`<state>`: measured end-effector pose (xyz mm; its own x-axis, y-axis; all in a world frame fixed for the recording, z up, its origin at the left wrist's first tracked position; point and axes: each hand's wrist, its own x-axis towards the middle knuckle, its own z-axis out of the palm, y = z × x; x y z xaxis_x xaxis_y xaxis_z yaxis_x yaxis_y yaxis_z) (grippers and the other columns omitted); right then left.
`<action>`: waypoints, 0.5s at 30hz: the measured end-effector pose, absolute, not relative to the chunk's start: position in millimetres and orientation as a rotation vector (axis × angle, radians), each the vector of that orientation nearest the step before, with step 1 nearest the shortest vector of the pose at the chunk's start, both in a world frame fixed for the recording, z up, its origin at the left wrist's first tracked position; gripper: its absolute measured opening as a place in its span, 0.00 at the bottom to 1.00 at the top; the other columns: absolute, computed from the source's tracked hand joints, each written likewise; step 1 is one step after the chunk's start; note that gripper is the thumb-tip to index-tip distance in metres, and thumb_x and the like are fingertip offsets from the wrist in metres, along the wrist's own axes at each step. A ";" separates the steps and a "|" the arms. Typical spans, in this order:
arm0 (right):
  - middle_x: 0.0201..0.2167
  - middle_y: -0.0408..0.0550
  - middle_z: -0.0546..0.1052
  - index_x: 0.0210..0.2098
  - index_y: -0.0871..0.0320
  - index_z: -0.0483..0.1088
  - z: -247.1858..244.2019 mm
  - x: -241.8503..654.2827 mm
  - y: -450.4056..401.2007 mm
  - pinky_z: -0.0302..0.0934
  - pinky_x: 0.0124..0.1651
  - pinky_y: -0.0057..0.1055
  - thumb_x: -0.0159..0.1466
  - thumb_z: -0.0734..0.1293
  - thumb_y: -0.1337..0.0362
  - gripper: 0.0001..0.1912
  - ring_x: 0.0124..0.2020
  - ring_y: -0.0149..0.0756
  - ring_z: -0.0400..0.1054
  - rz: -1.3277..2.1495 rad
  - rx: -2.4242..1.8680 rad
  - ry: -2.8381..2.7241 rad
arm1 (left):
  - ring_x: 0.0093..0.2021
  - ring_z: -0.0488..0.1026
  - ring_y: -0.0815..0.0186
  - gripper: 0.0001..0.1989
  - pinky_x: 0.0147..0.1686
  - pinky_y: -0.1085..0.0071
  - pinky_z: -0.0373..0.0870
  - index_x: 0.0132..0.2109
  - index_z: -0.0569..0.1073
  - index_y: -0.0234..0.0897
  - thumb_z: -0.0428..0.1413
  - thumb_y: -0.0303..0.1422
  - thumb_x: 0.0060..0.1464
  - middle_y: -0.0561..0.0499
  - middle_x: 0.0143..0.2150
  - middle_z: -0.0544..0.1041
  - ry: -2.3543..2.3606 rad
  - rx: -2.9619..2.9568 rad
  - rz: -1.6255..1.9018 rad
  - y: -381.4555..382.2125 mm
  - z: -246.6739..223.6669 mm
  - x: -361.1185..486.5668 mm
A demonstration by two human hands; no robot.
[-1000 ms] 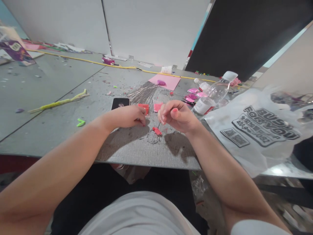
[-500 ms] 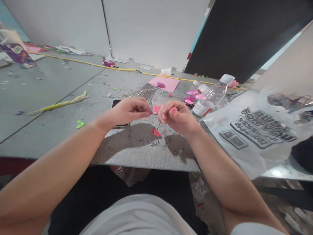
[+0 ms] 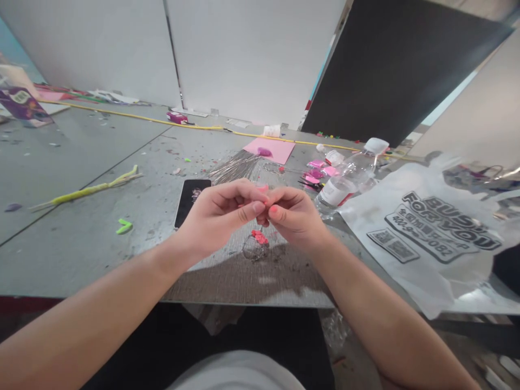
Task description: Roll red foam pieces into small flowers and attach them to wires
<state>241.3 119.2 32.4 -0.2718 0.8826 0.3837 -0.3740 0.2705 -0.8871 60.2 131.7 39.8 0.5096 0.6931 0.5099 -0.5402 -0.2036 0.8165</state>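
Note:
My left hand (image 3: 217, 214) and my right hand (image 3: 296, 216) meet over the near part of the table, fingertips touching. Both are closed in a pinch; what lies between them is too small and too covered to name. A coral-red spot shows at my right thumb tip. Just below the fingers is a cluster of small coral-red pieces (image 3: 259, 236), joined to a thin wire loop (image 3: 254, 250) near the tabletop. Behind the fingertips, a bit of a pink packet (image 3: 262, 189) peeks out, mostly hidden.
A phone (image 3: 190, 197) lies left of my hands. Beyond them are a bundle of thin wires (image 3: 235, 167) and pink paper (image 3: 286, 151). To the right stand a plastic bottle (image 3: 339, 187) and a white bag (image 3: 406, 238). Yellow-green twisted stems (image 3: 87, 189) lie left.
My hands, a little apart before, have come together at the fingertips. My left hand has moved nearer to me, leaving more of the phone in sight. The view has shifted slightly.

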 end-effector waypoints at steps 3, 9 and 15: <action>0.25 0.39 0.83 0.30 0.51 0.83 29.8 239.3 119.2 0.69 0.28 0.25 0.54 0.83 0.55 0.11 0.24 0.27 0.74 1.323 -0.493 -1.326 | 0.37 0.78 0.69 0.05 0.39 0.72 0.81 0.42 0.86 0.42 0.67 0.28 0.60 0.51 0.39 0.78 0.122 1.377 1.105 131.3 38.6 58.9; 0.24 0.39 0.81 0.30 0.52 0.82 27.3 239.3 120.3 0.71 0.29 0.26 0.54 0.83 0.55 0.11 0.24 0.27 0.74 1.323 -0.495 -1.330 | 0.36 0.78 0.70 0.05 0.39 0.73 0.80 0.41 0.86 0.42 0.67 0.27 0.60 0.51 0.37 0.77 0.107 1.372 1.080 130.6 39.7 57.3; 0.24 0.39 0.82 0.30 0.52 0.82 28.0 239.6 120.0 0.71 0.30 0.27 0.53 0.84 0.57 0.11 0.24 0.28 0.74 1.329 -0.496 -1.341 | 0.35 0.78 0.69 0.04 0.38 0.72 0.81 0.41 0.86 0.43 0.68 0.29 0.59 0.50 0.37 0.78 0.119 1.395 1.075 133.0 40.6 56.5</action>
<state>239.6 120.0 28.0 -0.2832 0.8716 0.4002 -0.3924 0.2755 -0.8776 56.5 133.0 40.6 0.5517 0.6612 0.5084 -0.5342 -0.1880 0.8242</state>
